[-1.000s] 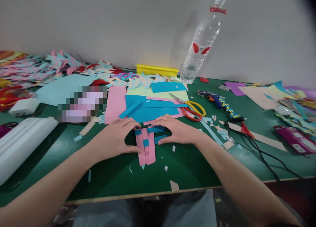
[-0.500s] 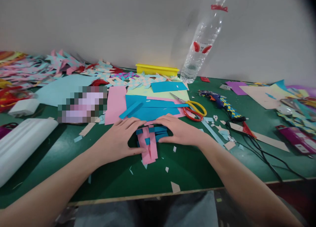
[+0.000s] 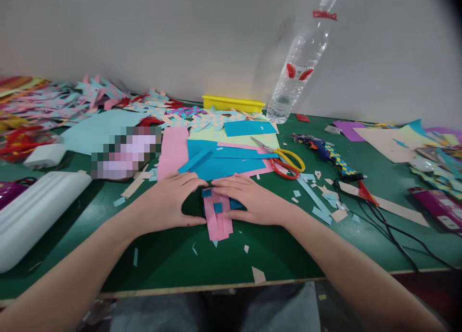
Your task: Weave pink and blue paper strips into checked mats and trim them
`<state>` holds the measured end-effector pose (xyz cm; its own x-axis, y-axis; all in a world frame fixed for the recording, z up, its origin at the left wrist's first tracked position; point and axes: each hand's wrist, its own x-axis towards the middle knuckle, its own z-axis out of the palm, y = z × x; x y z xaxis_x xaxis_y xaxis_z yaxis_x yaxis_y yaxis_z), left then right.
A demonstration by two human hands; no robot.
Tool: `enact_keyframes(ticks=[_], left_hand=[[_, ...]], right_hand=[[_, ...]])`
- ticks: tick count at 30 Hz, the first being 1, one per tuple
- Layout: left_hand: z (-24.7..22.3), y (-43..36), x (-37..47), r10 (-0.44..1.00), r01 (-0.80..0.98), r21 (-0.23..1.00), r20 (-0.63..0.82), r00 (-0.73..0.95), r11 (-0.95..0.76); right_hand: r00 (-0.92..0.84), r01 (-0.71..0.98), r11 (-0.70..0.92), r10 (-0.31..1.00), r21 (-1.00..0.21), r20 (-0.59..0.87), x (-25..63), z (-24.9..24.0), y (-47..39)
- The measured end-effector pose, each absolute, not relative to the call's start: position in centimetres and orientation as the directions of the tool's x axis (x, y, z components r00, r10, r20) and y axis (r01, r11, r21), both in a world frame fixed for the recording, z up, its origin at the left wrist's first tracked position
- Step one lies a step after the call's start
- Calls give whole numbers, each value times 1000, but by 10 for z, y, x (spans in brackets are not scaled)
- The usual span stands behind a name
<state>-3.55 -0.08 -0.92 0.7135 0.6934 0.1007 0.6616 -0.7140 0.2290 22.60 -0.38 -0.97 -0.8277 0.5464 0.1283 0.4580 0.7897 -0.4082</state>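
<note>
A small weave of pink and blue paper strips (image 3: 218, 228) lies on the green table near its front edge. My left hand (image 3: 169, 199) curves around its left side, thumb and fingers wide apart, with the tips at or touching its edge. Across the upper right part of the weave lies my right hand (image 3: 258, 199), its fingers and thumb gripping the strips from above and the side. The right fingers hide most of the blue strips. Behind the hands are a blue paper sheet (image 3: 231, 166), a loose blue strip (image 3: 195, 160) and a pink sheet (image 3: 173, 151).
Scissors (image 3: 288, 161) with yellow and red handles rest on the paper's right. A water bottle (image 3: 299, 72) leans against the wall. A blurred-out phone (image 3: 126, 154) and white roll-shaped object (image 3: 43, 219) lie left. Glue gun (image 3: 314, 146), cables and paper scraps lie right.
My right hand has moved left over the weave, covering more of the blue strips. My left fingers have drawn back slightly from the top edge. The view has shifted a little.
</note>
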Motion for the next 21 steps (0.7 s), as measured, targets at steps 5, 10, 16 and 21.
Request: enact_keyframes(ticks=[5,10,16,21], left_hand=[[-9,-1,-35,718,687,227,93,690,-690],[-7,-3,-32,726,695,232,79,684,-680],[-4,-5,-31,723,689,254,68,687,-679],[-3,-6,-31,716,681,286,27,698,-674]], right_hand=[[-843,469,807,530,-357,89,225,-9,-5],[-833,488,800,547,-349,88,224,-10,-6],[-839,487,816,537,-312,94,221,-8,-10],[-811,508,819,559,-267,174,220,-4,-15]])
